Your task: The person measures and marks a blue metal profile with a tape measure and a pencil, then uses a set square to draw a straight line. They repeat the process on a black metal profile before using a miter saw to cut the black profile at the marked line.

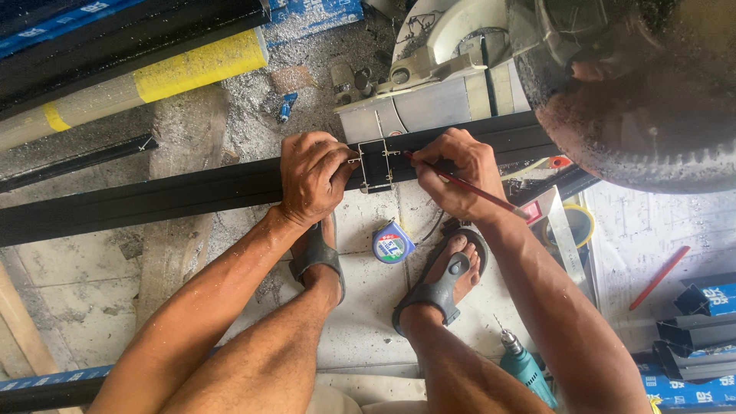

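A long black metal profile [192, 192] runs across the view from lower left to upper right. On it sits a small metal bracket [376, 165]. My left hand [313, 176] presses down on the profile and pinches the bracket's left edge. My right hand [458, 175] grips a red pencil [468, 185], whose tip touches the profile at the bracket's right edge.
A blue tape measure [392, 243] lies on the tiled floor between my sandalled feet. A teal drill [526, 369] lies at lower right. A chop saw [452, 61] stands behind the profile, a tyre [652, 100] at upper right, a yellow-wrapped tube [153, 80] at upper left.
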